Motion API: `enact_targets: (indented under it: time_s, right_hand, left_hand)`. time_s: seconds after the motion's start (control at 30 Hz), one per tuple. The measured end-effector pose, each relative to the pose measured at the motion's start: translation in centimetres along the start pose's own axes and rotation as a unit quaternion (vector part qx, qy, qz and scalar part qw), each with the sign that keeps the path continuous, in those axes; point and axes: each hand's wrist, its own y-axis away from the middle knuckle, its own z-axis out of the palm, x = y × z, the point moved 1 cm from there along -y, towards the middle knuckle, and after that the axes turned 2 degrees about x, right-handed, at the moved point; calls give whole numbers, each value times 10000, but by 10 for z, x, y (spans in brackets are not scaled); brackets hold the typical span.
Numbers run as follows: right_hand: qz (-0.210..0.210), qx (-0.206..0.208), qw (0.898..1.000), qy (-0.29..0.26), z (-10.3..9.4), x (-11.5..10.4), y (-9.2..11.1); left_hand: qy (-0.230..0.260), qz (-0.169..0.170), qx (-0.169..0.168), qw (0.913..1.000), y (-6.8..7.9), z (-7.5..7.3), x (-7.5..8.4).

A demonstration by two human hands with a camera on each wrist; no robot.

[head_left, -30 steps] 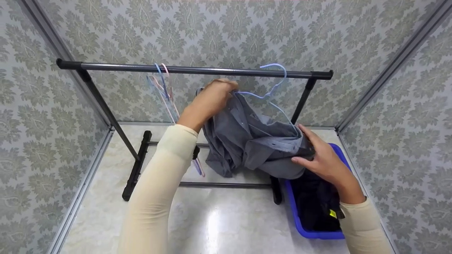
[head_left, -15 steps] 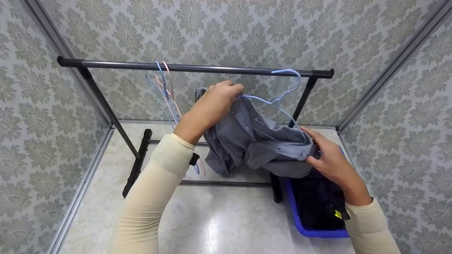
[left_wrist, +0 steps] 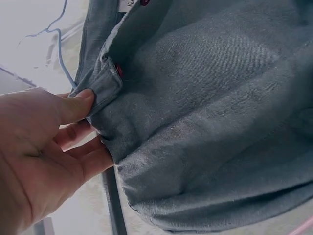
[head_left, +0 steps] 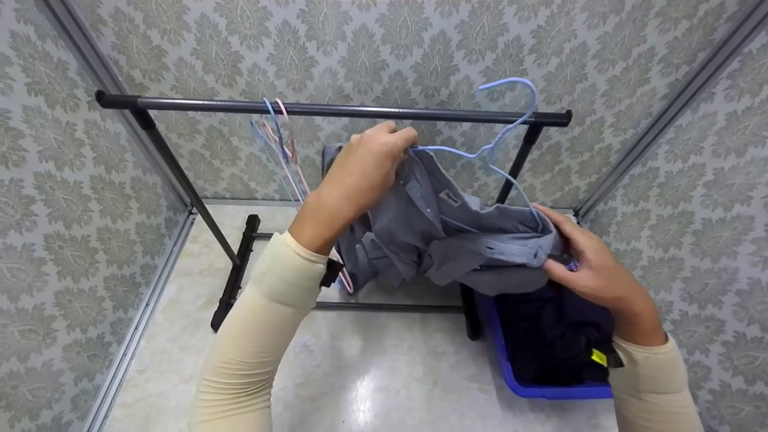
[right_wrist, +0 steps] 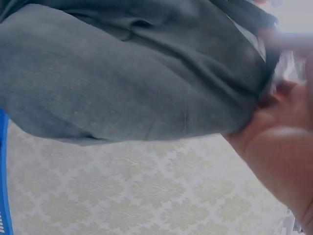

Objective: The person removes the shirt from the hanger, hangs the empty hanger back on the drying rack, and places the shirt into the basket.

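Note:
A grey button-up shirt [head_left: 480, 264] with a white label hangs bunched between both hands. Inside its opening sits a light-blue wire hanger [head_left: 462, 151], its hook standing free above the rack's right end in the head view. My left hand [head_left: 369, 165] pinches the shirt's upper left edge, right where one hanger arm reaches the cloth. In the left wrist view, the thumb lies on a band corner near a dark red button [left_wrist: 119, 70]. My right hand [head_left: 594, 264] holds the right edge, thumb on the near side and fingers mostly hidden behind. The other hanger arm runs down to that edge.
A black clothes rack [head_left: 336, 110] spans the view behind the hands. Blue and pink hangers [head_left: 281, 129] hang at its left. Below the right hand stands a blue basket [head_left: 510, 372] with dark clothes [head_left: 552, 336]. Patterned walls [head_left: 708, 198] enclose the space.
Both hands have moved apart, the right one farther right with the shirt's edge. The hanger has shifted right and its hook now stands higher above the rail. The white label has come into view.

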Motion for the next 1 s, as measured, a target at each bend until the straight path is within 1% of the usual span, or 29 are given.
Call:
enact_targets:
  time_s: [0.03,0.07,0.1,0.13,0.2,0.23,0.3,0.33,0.43,0.5,0.6,0.67,0.83,1.0]
  right_hand:
    - [49,-118,9993,-358,-3,-3,1]
    - [97,-181,9980,-606,-5,-5,1]
    - [135,-180,9974,-690,-7,-7,1]
    - [132,-111,9977,-660,-8,-9,0]
    - [180,92,9993,-323,-9,-12,-2]
    - [163,220,9996,-64,-10,-13,-3]
    - [16,455,9982,386,-11,-14,-4]
    - [-76,570,9969,528,-11,-14,-5]
    - [-304,869,9929,754,-12,-14,-6]
    - [-359,1078,9901,824,-12,-12,-7]
    - [-259,1367,9878,703,-11,-8,-5]
    - [-143,1556,9863,530,-10,-5,-4]
    - [-13,1806,9833,-200,-8,1,0]
    - [59,2095,9770,-405,-2,3,2]
  left_hand:
    - [10,-35,12,10000,0,-2,2]
    - [24,-66,29,10000,1,-4,4]
    - [41,-91,48,9999,2,-6,5]
    - [65,-106,72,9999,2,-8,7]
    - [113,-139,119,9998,4,-11,10]
    - [128,-141,148,9997,4,-13,12]
    - [138,-133,206,9996,6,-15,14]
    - [139,-126,234,9996,7,-15,15]
    - [117,-78,358,9993,9,-16,16]
    - [130,-63,448,9989,11,-16,16]
    - [138,-25,604,9981,14,-14,14]
    - [151,-1,681,9976,17,-13,12]
    - [254,29,828,9962,22,-11,6]
    - [353,11,848,9958,27,-8,2]
